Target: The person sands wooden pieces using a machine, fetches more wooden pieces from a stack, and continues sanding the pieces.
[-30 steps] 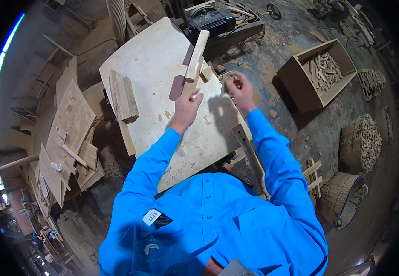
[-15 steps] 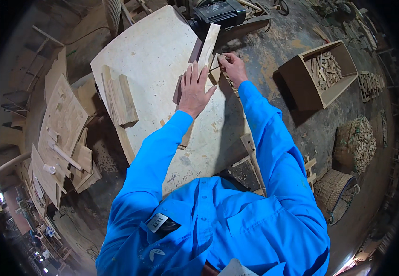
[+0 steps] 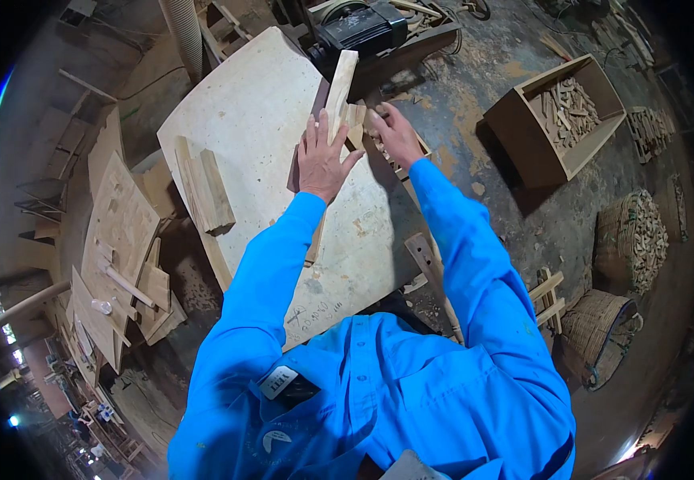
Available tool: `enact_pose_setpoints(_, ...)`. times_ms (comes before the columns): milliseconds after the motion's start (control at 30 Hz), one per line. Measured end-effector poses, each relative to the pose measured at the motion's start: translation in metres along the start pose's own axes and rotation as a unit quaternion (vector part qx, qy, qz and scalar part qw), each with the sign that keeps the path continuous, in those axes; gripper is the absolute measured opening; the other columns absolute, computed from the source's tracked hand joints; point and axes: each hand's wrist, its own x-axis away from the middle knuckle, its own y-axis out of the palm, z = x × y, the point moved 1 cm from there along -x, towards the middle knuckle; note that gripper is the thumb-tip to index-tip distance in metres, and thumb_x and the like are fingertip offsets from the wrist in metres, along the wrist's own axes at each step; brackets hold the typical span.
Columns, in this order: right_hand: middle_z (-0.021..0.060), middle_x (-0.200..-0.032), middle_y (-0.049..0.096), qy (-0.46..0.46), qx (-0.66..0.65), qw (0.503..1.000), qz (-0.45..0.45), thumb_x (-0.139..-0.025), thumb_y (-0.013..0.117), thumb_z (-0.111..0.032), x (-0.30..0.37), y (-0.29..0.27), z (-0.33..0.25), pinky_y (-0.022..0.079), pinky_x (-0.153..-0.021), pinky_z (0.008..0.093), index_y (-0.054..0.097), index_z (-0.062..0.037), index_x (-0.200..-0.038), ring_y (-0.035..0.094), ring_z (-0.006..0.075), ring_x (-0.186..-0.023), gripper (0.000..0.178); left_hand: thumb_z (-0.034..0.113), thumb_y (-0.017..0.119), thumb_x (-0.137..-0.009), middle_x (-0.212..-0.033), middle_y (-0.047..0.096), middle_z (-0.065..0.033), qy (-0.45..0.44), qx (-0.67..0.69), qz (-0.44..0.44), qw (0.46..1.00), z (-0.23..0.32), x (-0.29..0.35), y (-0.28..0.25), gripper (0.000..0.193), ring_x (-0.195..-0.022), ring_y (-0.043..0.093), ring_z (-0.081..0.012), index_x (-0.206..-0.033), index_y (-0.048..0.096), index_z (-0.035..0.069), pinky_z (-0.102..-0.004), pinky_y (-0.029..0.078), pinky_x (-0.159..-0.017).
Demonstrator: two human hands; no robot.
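Left hand (image 3: 325, 164): open, palm down, fingers spread, thumb out toward 2 o'clock, fingertips over near end of bar (image 3: 342, 84). Bar at 12 o'clock from left hand, pale wood, lengthwise on tabletop (image 3: 355, 228), tilted toward 1. Right hand (image 3: 399, 138) at 2 o'clock from left: fingers curled inward, just beside block (image 3: 355, 122); cannot tell if gripping anything, fingertips too small and partly hidden. Block at 1 o'clock from left hand, close along bar's right side. Dark strip (image 3: 320, 98) along bar's left side.

Farther out, from left hand: boards (image 3: 217, 188) side by side at 9 o'clock, on tabletop. Motor (image 3: 363, 32) near 12, beyond tabletop. Hose (image 3: 183, 36) between 10 and 11. Box (image 3: 515, 144) at 3, on floor, with offcuts (image 3: 567, 112) inside. Filled basket (image 3: 611, 248) past 3; second basket (image 3: 591, 328) at 4.
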Motion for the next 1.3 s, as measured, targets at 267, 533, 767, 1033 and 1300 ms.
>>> enact_pose_setpoints(267,0.0266,-0.133,0.062,-0.075,0.255,0.961,0.071,-0.1,0.072,-0.021,0.284,-0.094,0.005,0.05,-0.103,0.0486,0.053,0.0024,-0.147,0.061,0.043,-0.121,0.056,0.062,0.064,-0.098,-0.171,0.028,-0.0209,-0.025,0.017,-0.033,0.999,-0.006,0.004,0.001,0.07,-0.157,0.028,-0.0452,-0.153,0.057,0.021,-0.0605,0.035,-0.121)
enact_pose_setpoints(533,0.0245,-0.121,0.067,0.112,0.322,0.94,0.011,-0.098,0.074,-0.03,0.42,-0.114,0.032,0.055,-0.086,0.0519,0.054,-0.0042,-0.144,0.068,0.046,-0.104,0.056,0.06,0.065,-0.098,-0.171,0.027,-0.0228,-0.02,0.032,-0.026,0.999,-0.001,0.004,0.0,0.071,-0.154,0.031,-0.0464,-0.157,0.052,0.023,-0.0593,0.035,-0.122)
enact_pose_setpoints(767,0.0234,-0.119,0.07,0.109,0.354,0.929,0.011,-0.098,0.074,-0.03,0.411,-0.11,0.043,0.056,-0.083,0.0545,0.059,-0.0063,-0.135,0.069,0.0479,-0.101,0.047,0.058,0.065,-0.099,-0.172,0.024,-0.0232,-0.014,0.024,-0.035,0.999,-0.008,0.0,0.006,0.071,-0.154,0.03,-0.0472,-0.159,0.05,0.024,-0.0593,0.03,-0.124)
enact_pose_setpoints(1033,0.0249,-0.114,0.071,0.098,0.354,0.929,0.028,-0.1,0.072,-0.034,0.375,-0.093,0.045,0.056,-0.08,0.0541,0.06,-0.0061,-0.132,0.07,0.0474,-0.098,0.044,0.058,0.065,-0.1,-0.172,0.024,-0.0235,-0.008,0.018,-0.023,1.0,-0.037,-0.028,0.017,0.07,-0.154,0.03,-0.0475,-0.158,0.051,0.023,-0.0598,0.03,-0.124)
enact_pose_setpoints(1300,0.0259,-0.109,0.072,0.08,0.363,0.927,0.041,-0.101,0.069,-0.037,0.313,-0.064,0.025,0.056,-0.081,0.0539,0.063,-0.0054,-0.126,0.071,0.0471,-0.098,0.041,0.058,0.064,-0.1,-0.172,0.023,-0.0245,-0.018,0.021,-0.038,0.999,-0.084,-0.081,0.023,0.068,-0.155,0.028,-0.0494,-0.156,0.054,0.021,-0.0606,0.03,-0.125)
